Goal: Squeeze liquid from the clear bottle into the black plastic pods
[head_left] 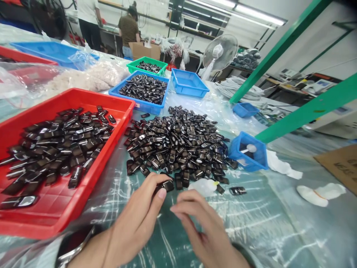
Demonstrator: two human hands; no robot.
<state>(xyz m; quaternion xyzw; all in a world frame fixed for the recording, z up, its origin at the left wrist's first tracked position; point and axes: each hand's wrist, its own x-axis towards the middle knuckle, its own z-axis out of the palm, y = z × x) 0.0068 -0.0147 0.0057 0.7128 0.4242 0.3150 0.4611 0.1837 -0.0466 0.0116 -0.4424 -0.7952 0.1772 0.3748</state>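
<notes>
Nearest my camera, the left hand [138, 212] pinches one glossy black casing [168, 185], probably for close control; the right hand [205, 225] looks empty, fingers loosely curled. Ahead, at twelve o'clock, the casing pile [178, 143] sits within easy reach; the red tray [54, 199] flanks at ten.

- where does it look from?
- the wearer's head, forward and down along the bench [264, 230].
- how near?
- close above both hands [139, 214], with the white fan [218, 51] farther off near the top edge.
</notes>
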